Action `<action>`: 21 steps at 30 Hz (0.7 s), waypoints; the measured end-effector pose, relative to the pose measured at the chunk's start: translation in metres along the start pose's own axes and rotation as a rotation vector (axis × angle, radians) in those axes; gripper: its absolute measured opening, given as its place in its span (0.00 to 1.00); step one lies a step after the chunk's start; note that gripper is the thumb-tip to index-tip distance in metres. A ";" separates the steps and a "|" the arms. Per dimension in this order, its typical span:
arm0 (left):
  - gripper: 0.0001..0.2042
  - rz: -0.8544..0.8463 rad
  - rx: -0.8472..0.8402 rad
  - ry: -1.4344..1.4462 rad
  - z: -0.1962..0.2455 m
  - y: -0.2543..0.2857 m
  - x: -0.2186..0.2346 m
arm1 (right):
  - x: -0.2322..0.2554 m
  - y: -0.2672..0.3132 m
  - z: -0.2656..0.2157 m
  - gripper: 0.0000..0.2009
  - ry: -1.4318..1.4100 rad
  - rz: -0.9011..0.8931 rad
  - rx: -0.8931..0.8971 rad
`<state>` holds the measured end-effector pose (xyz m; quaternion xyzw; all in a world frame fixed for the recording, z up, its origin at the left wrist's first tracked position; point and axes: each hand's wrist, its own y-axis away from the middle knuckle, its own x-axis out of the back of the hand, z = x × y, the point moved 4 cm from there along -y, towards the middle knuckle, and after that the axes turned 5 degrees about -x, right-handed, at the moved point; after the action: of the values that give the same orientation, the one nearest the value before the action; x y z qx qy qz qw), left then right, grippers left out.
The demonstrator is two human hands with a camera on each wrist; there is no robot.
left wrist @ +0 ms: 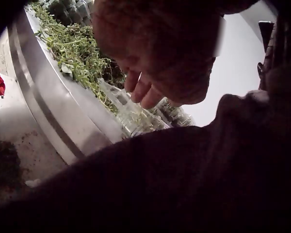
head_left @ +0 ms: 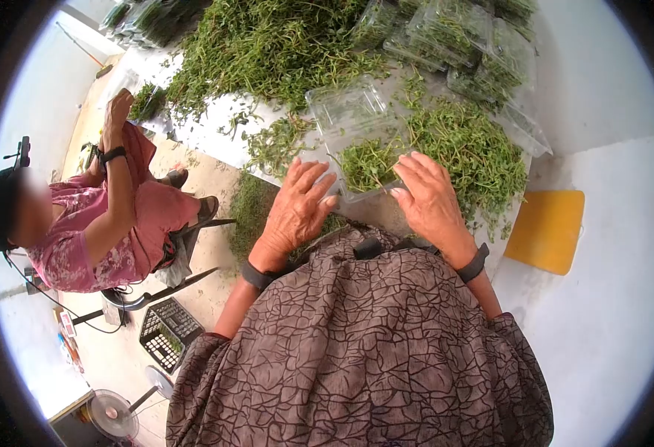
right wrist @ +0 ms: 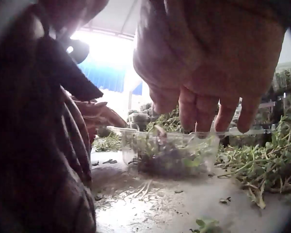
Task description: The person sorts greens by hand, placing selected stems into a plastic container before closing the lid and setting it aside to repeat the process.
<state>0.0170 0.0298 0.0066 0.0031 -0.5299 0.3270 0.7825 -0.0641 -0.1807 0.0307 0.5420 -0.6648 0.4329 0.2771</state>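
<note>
A clear plastic clamshell box (right wrist: pixel 130 148) stands on the table, partly filled with leafy green sprigs (head_left: pixel 369 162). Its hinged lid (head_left: pixel 348 112) lies folded back, away from my body. My left hand (head_left: pixel 297 205) is at the box's left side, fingers extended and slightly bent near the rim. On the opposite side, my right hand (head_left: pixel 429 201) reaches over with fairly straight fingers. In the right wrist view, those fingertips (right wrist: pixel 223 116) hang right at the box's rim. A loose pile of sprigs (head_left: pixel 468 156) lies just right of the box.
A large heap of greens (head_left: pixel 267 52) covers the table's far side. Filled clamshell boxes (head_left: pixel 454 37) are stacked at the back right. A yellow stool (head_left: pixel 547 231) stands to the right. Another person (head_left: pixel 111 216) sits at left, near a black crate (head_left: pixel 169 334) and a fan (head_left: pixel 112 413).
</note>
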 end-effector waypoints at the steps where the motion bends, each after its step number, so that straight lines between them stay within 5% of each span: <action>1: 0.18 -0.016 -0.018 0.002 0.000 0.001 -0.004 | -0.002 0.000 0.000 0.17 0.018 0.000 0.006; 14: 0.16 -0.141 -0.159 0.008 0.012 -0.039 -0.013 | -0.027 -0.012 0.003 0.13 0.104 -0.107 0.066; 16: 0.13 -0.407 -0.117 -0.035 0.010 -0.046 -0.023 | -0.031 -0.014 0.005 0.13 0.107 -0.092 0.070; 21: 0.13 -0.176 -0.191 0.099 0.010 -0.040 -0.009 | -0.013 -0.011 0.003 0.12 0.028 -0.015 0.053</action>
<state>0.0278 -0.0095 0.0174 -0.0410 -0.5169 0.2052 0.8301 -0.0498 -0.1768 0.0213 0.5480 -0.6450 0.4560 0.2751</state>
